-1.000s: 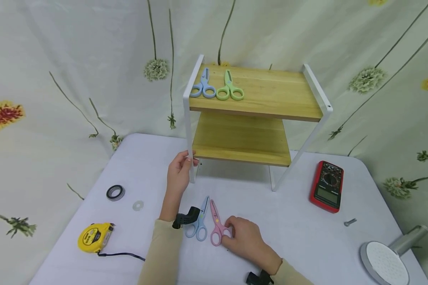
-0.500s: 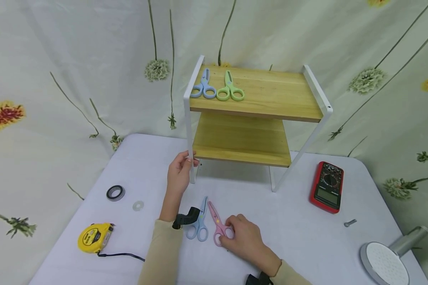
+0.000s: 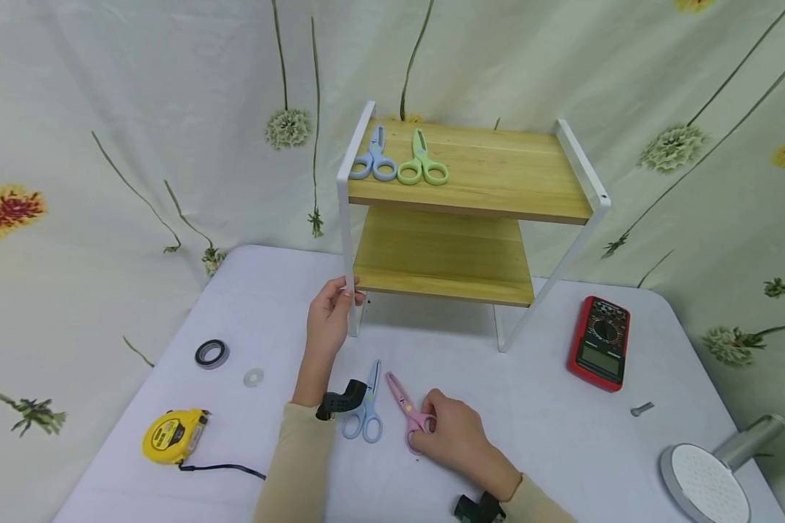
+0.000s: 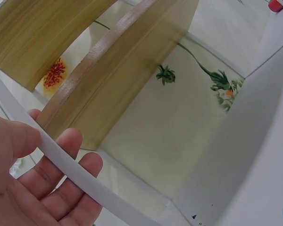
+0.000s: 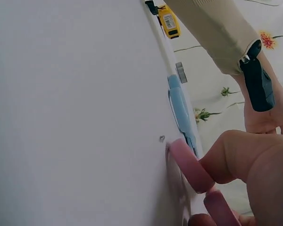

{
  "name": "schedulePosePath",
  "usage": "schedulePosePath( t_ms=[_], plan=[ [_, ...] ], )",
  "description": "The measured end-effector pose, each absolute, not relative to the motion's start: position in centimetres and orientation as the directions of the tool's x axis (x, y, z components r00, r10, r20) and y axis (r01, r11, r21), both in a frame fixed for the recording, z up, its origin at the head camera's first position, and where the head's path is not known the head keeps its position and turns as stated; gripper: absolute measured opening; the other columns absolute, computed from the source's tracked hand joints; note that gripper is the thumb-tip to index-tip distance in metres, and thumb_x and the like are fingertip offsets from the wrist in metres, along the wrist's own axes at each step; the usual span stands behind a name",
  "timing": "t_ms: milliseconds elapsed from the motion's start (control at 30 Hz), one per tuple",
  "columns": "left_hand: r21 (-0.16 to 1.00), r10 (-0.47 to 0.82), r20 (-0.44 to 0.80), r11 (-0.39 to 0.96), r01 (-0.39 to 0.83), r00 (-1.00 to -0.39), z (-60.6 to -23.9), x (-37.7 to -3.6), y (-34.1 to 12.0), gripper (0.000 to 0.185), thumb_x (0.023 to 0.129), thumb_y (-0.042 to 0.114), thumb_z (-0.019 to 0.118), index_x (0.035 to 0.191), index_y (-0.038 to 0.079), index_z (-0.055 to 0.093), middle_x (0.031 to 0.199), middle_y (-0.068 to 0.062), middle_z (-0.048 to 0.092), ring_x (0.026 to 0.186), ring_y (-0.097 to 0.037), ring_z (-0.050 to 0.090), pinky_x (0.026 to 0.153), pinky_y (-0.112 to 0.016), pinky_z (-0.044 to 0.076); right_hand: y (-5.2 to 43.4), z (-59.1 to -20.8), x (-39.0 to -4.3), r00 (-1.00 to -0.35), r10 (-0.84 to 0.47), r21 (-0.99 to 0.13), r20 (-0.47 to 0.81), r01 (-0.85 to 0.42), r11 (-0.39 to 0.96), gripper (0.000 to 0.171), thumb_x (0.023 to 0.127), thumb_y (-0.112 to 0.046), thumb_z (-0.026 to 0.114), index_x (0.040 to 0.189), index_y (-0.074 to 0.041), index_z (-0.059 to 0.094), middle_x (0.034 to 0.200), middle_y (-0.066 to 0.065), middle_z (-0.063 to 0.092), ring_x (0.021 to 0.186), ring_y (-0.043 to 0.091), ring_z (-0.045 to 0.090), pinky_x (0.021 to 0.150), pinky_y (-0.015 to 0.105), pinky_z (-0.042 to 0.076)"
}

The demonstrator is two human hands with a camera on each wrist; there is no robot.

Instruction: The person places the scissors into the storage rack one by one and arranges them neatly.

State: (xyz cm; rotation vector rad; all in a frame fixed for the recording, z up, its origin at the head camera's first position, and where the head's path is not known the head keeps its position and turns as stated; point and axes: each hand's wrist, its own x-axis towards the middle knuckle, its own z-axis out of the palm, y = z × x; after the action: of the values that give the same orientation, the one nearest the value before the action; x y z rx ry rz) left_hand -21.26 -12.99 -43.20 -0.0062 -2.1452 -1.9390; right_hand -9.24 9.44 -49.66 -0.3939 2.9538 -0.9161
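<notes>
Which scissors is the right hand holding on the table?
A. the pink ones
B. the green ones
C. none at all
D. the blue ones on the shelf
A: the right hand has its fingers curled on the handle of the pink scissors lying on the table, beside the blue scissors.

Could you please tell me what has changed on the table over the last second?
The right hand has dragged the pink scissors a little to the right, away from the blue scissors on the table; the handles moved most, so the pink tip now tilts more to the left. Its fingers keep their grip on the pink handle. The left hand still holds the white shelf leg; everything else is unmoved.
</notes>
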Motion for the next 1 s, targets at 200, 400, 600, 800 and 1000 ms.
schedulePosePath(
  t_ms=[200, 400, 600, 800, 1000],
  plan=[
    [0.978, -0.171, 0.189, 0.126, 0.169, -0.967, -43.2, -21.2, -13.0, 0.026, 0.106, 0.007, 0.049, 0.125, 0.002, 0.066, 0.099, -0.026, 0.071, 0.087, -0.005, 0.064, 0.1, -0.042, 0.042, 10.5, -49.4, -9.7, -0.958, -0.288, -0.652, 0.011, -0.225, 0.724, 0.028, 0.067, -0.02, 0.076, 0.084, -0.019, 0.054, 0.059, -0.016, 0.039, 0.053, 0.001, 0.033, 0.049, 0.022, 0.022],
    [0.975, -0.171, 0.204, 0.12, 0.185, -0.964, -42.9, -21.0, -12.9, 0.026, 0.105, 0.005, 0.049, 0.125, -0.001, 0.065, 0.099, -0.028, 0.07, 0.084, 0.0, 0.064, 0.099, -0.041, 0.042, 11.7, -49.2, -10.6, -0.936, -0.348, -0.745, -0.059, -0.191, 0.64, 0.024, 0.071, -0.008, 0.071, 0.089, -0.015, 0.056, 0.061, -0.013, 0.039, 0.053, -0.001, 0.032, 0.05, 0.019, 0.025],
    [0.973, -0.181, 0.223, 0.107, 0.207, -0.958, -42.9, -21.0, -12.8, 0.025, 0.104, 0.003, 0.049, 0.123, -0.003, 0.065, 0.093, -0.022, 0.072, 0.083, 0.0, 0.064, 0.096, -0.039, 0.042, 12.5, -49.0, -11.1, -0.906, -0.414, -0.805, -0.082, -0.185, 0.564, 0.026, 0.074, -0.004, 0.069, 0.096, -0.012, 0.058, 0.064, -0.011, 0.042, 0.053, -0.002, 0.035, 0.05, 0.018, 0.029],
    [0.972, -0.185, 0.229, 0.089, 0.215, -0.956, -42.9, -21.1, -12.8, 0.025, 0.103, 0.001, 0.049, 0.122, -0.005, 0.065, 0.09, -0.023, 0.071, 0.082, 0.001, 0.064, 0.094, -0.037, 0.04, 12.8, -49.0, -11.3, -0.89, -0.449, -0.808, -0.081, -0.205, 0.552, 0.028, 0.076, -0.007, 0.073, 0.101, -0.011, 0.062, 0.068, -0.009, 0.044, 0.054, -0.003, 0.038, 0.051, 0.018, 0.031],
    [0.972, -0.179, 0.23, 0.093, 0.216, -0.957, -43.0, -21.2, -12.9, 0.026, 0.104, 0.002, 0.049, 0.123, -0.005, 0.065, 0.094, -0.029, 0.07, 0.082, 0.003, 0.064, 0.095, -0.036, 0.039, 12.9, -49.0, -11.4, -0.884, -0.46, -0.791, -0.077, -0.227, 0.568, 0.029, 0.075, -0.007, 0.075, 0.1, -0.012, 0.062, 0.068, -0.01, 0.043, 0.056, -0.003, 0.037, 0.053, 0.018, 0.03]
  ],
)
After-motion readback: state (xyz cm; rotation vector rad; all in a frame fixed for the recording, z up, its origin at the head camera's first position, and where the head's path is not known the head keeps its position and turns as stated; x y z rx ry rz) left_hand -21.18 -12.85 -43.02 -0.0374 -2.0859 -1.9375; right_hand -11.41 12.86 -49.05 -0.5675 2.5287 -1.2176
